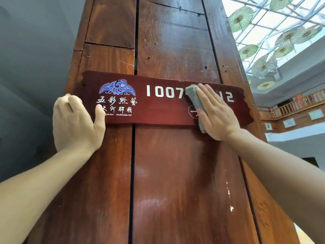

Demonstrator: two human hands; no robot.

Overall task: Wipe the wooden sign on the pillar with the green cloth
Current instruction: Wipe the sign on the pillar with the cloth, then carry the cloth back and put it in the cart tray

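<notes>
Risk: right grip (216, 111), fingers flat, only presses green cloth (193, 97) against wooden sign (158, 110); cloth may slip free. Left grip (75, 124) clasps sign's end, steadying.

left hand (77, 124): fingers curled round the pillar (175, 173) edge, thumb pointing up
right hand (216, 111): pretty much flat, fingers straight, pressing green cloth (193, 97) under palm
arms: both bare, reaching up

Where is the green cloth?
In the head view, the green cloth is right of centre, pressed flat against the wooden sign under the right hand.
</notes>
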